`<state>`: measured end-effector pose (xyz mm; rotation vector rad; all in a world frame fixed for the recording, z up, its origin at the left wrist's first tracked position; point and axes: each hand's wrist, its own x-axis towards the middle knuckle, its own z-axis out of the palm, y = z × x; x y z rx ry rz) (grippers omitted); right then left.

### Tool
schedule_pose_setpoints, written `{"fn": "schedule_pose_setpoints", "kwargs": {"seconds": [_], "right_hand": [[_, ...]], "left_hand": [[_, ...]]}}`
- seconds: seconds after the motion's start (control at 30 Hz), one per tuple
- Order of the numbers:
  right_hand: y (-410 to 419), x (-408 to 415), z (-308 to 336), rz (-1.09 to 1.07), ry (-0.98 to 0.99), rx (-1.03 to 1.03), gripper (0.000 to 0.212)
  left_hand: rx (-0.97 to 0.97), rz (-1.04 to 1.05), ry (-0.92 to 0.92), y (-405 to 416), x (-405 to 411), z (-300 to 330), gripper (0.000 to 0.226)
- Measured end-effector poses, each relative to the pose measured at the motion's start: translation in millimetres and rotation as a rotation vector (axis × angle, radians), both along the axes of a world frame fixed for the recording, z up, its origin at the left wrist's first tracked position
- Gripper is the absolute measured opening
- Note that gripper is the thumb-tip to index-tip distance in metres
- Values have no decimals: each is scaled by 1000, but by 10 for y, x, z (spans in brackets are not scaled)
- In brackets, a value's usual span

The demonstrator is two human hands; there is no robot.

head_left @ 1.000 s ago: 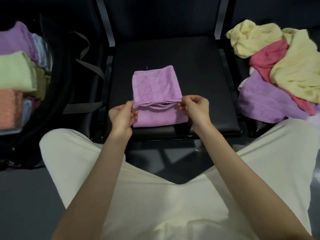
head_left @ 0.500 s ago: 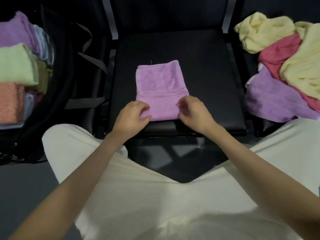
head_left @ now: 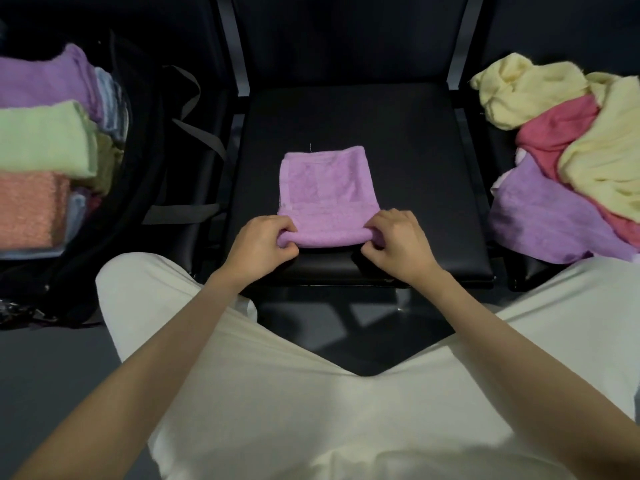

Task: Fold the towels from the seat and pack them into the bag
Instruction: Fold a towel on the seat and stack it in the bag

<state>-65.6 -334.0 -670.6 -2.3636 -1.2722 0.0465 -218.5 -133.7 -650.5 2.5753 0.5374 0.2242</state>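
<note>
Both forearms bare, reaching forward from the near edge and converging toward the middle. Left hand (head_left: pixel 261 245) palm down, knuckles up, fingers curled under and thumb on top, pinching the left near corner of the folded purple towel (head_left: pixel 327 195). Right hand (head_left: pixel 396 244) mirrored on the right near corner, fingers bent and tucked beneath the rolled near edge, thumb pressed over it. Wrists level, slightly bent, hands well apart with the fold between them. Knees in pale trousers (head_left: pixel 311 410) spread wide below the arms, near side of the scene
</note>
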Motion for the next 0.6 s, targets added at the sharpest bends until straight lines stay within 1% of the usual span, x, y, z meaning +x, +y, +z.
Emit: {"fn": "schedule_pose_setpoints", "kwargs": {"seconds": [0.1,0.17,0.23,0.3,0.4,0.5,0.6], "right_hand": [[-87,-126,194,-145,293,257,7],[-112,-174,294,-231,488,413,7],[-85,-181,354,-289,598,525,7],[-1,-141,377,-366,703,597,8],[186,-17,341,-516,875,612,16],[360,142,234,-561,963,601,29],[457,254,95,-571,973,530,37]], "left_hand": [[-150,47,-49,-36,-72,240,12],[-253,58,-102,-32,-93,365,17],[-337,69,-149,-1,-61,426,20],[-395,117,-173,63,27,393,16],[-514,270,-187,171,232,232,19],[-638,439,-209,269,426,34,21],[-759,538,-193,332,521,-109,48]]}}
